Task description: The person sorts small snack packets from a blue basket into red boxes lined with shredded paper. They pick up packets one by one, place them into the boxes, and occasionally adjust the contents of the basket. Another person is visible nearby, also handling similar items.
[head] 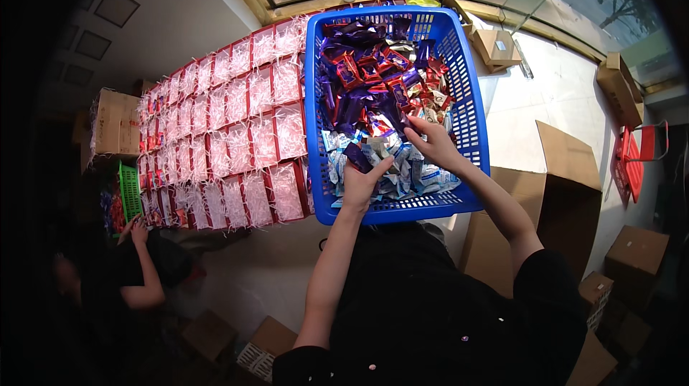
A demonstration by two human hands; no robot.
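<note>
A blue plastic basket full of wrapped sweets stands in front of me. My left hand is over its near part, fingers curled around a dark purple wrapped sweet. A pale wrapped sweet shows at the same fingers. To the right, my right hand pinches the end of a purple wrapped sweet. Red-and-purple sweets lie at the far side of the basket. White-and-blue sweets fill the near side, partly hidden by my hands.
Rows of red boxes with pale shredded paper extend to the left. Beyond them, another person's hands are beside a green basket. A large open carton stands at my right, with a red folding stool farther off.
</note>
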